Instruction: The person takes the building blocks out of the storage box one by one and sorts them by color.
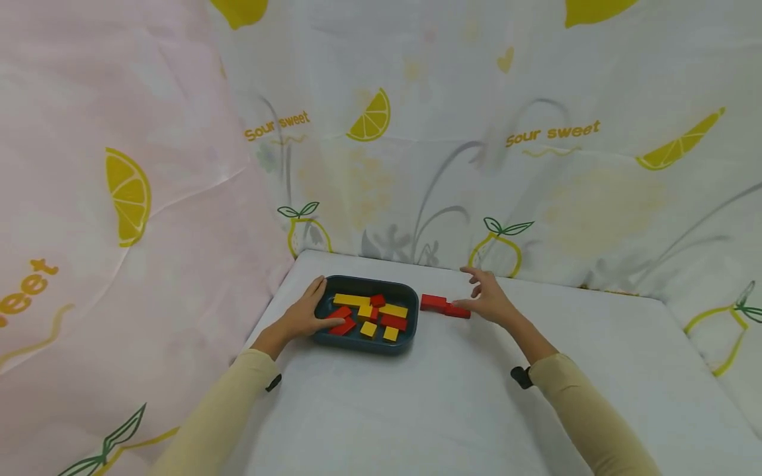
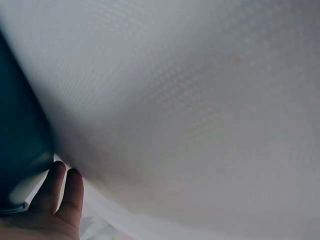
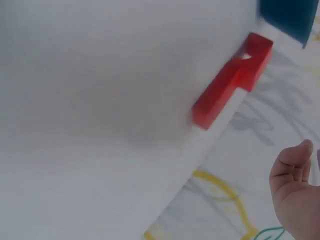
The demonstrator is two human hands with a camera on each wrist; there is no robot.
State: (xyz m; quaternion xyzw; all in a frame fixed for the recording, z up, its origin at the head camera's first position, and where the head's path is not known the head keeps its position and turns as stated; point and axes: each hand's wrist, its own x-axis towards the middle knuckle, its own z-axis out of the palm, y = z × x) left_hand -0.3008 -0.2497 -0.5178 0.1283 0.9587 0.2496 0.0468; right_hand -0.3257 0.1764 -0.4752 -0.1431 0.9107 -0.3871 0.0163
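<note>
In the head view my left hand (image 1: 305, 314) grips the left side of a dark blue tray (image 1: 364, 346), thumb over the rim and fingers along the outside. Several red and yellow blocks lie in the tray, among them a long yellow block (image 1: 351, 300) and a red block (image 1: 393, 322). Just right of the tray, a red block (image 1: 433, 303) and a lower red block (image 1: 457, 312) lie end to end on the table. Over the lower one hovers my right hand (image 1: 491, 301), thumb and fingers spread apart with nothing between them.
A white cloth covers the table (image 1: 381, 410), which stretches forward and to the right of the tray. Lemon-printed fabric (image 1: 417, 165) hangs close behind the table, and pinkish fabric (image 1: 178, 132) rises along its left side.
</note>
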